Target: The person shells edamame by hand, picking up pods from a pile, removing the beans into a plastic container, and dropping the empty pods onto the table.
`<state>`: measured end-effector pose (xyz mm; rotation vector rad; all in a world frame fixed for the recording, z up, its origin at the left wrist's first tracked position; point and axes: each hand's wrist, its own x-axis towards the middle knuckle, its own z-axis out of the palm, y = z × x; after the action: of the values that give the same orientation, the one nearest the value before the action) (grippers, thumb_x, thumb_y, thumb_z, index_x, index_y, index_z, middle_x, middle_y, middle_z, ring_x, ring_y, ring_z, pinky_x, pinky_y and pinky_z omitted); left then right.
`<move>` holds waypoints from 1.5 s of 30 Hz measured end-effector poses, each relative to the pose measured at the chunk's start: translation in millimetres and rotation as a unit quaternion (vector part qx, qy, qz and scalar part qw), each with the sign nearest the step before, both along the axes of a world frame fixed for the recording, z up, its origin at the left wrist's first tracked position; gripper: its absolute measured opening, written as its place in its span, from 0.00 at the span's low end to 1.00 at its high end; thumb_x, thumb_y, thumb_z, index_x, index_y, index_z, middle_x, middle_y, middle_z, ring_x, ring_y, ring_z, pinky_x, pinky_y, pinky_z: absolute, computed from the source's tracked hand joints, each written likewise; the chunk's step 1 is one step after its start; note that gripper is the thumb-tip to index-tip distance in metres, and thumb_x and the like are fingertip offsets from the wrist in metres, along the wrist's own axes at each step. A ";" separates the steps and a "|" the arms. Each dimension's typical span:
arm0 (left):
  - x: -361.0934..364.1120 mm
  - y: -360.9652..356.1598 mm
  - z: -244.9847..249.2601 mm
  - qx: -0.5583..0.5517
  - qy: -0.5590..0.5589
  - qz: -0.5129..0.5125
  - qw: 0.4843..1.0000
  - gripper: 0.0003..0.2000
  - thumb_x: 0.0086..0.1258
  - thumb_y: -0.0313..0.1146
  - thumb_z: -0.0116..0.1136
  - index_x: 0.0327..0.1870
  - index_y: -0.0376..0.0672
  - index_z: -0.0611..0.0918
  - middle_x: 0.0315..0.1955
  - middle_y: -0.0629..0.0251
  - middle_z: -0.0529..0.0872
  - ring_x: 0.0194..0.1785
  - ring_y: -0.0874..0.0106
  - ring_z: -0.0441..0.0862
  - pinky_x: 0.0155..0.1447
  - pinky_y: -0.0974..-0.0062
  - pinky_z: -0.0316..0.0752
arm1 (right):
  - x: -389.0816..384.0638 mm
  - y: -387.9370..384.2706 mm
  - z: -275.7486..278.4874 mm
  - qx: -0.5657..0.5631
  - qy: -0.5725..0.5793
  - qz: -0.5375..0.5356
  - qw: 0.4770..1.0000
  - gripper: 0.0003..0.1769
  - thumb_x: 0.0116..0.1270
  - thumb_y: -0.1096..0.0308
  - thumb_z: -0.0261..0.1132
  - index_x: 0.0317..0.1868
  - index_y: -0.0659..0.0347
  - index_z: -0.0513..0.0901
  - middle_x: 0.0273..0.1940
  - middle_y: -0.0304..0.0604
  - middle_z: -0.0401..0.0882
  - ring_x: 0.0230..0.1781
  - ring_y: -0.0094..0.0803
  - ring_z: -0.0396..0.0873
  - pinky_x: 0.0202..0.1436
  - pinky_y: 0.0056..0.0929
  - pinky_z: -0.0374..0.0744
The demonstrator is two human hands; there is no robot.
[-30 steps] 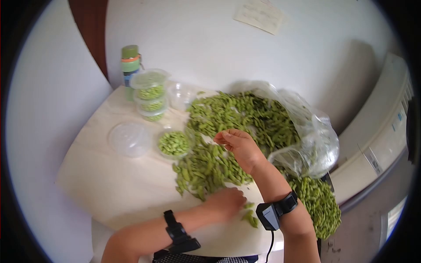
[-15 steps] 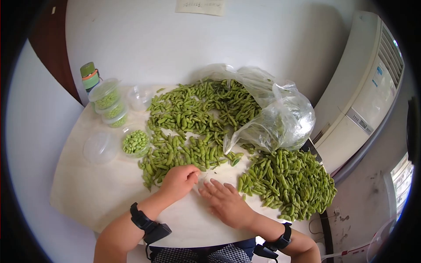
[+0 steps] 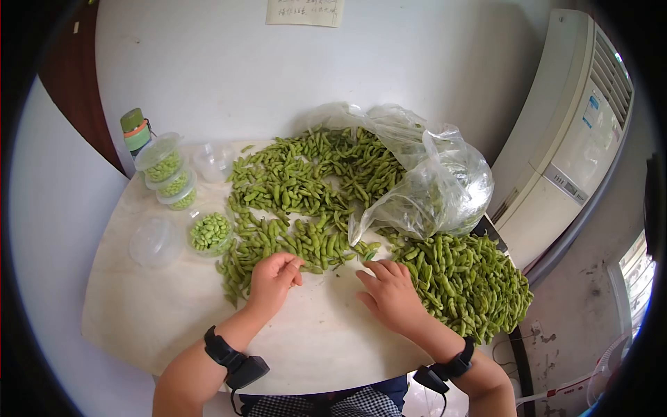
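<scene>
My left hand [image 3: 274, 281] is closed in a pinch at the near edge of the loose edamame pods [image 3: 313, 240]; whatever its fingertips hold, if anything, is too small to make out. To the right, my right hand [image 3: 392, 293] has its fingers apart over the table and holds nothing visible. Its fingertips are beside a second, denser heap of pods [image 3: 472, 285]. Left of the loose pods stands a clear round tub [image 3: 210, 233] with shelled green beans in it.
Several lidded tubs of beans [image 3: 170, 177] are stacked at the back left, before a green-capped bottle [image 3: 135, 130]. A clear lid [image 3: 153, 241] and another clear tub [image 3: 214, 161] lie near them. A clear plastic bag [image 3: 445, 184] slumps at the back of the table [image 3: 132, 313].
My right hand has moved right and slightly forward, away from my left hand toward the right heap. My left hand stays pinched, a little farther left. The view has shifted slightly.
</scene>
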<state>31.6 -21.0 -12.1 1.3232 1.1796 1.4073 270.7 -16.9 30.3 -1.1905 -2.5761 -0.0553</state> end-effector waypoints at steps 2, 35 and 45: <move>-2.3 -0.5 4.1 -0.002 -0.049 0.011 0.999 0.08 0.70 0.30 0.50 0.35 0.34 0.79 0.19 0.69 0.79 0.23 0.82 0.72 0.29 0.84 0.66 | -21.9 11.4 0.4 0.002 0.053 0.020 0.998 0.20 0.54 0.66 0.66 0.49 0.58 0.78 0.46 0.44 0.75 0.50 0.38 0.69 0.56 0.39 0.64; -0.6 -6.8 15.9 0.169 0.343 0.055 0.923 0.08 0.66 0.35 0.54 0.34 0.39 0.79 0.27 0.57 0.80 0.34 0.57 0.77 0.35 0.62 0.71 | -81.7 24.6 -27.4 -0.460 0.538 0.050 0.705 0.08 0.72 0.69 0.52 0.40 0.65 0.75 0.27 0.32 0.69 0.27 0.17 0.65 0.33 0.16 0.67; 1.1 -9.3 16.3 0.195 0.376 0.061 0.904 0.06 0.65 0.32 0.54 0.34 0.39 0.78 0.29 0.57 0.80 0.36 0.55 0.76 0.39 0.62 0.72 | -73.5 20.0 -21.7 -0.666 0.525 0.042 0.528 0.15 0.72 0.57 0.46 0.29 0.55 0.68 0.23 0.32 0.63 0.22 0.20 0.59 0.24 0.18 0.60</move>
<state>32.7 -30.2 4.2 2.2397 1.5326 1.2867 197.1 3.0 8.6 -0.7855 -1.1406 2.1804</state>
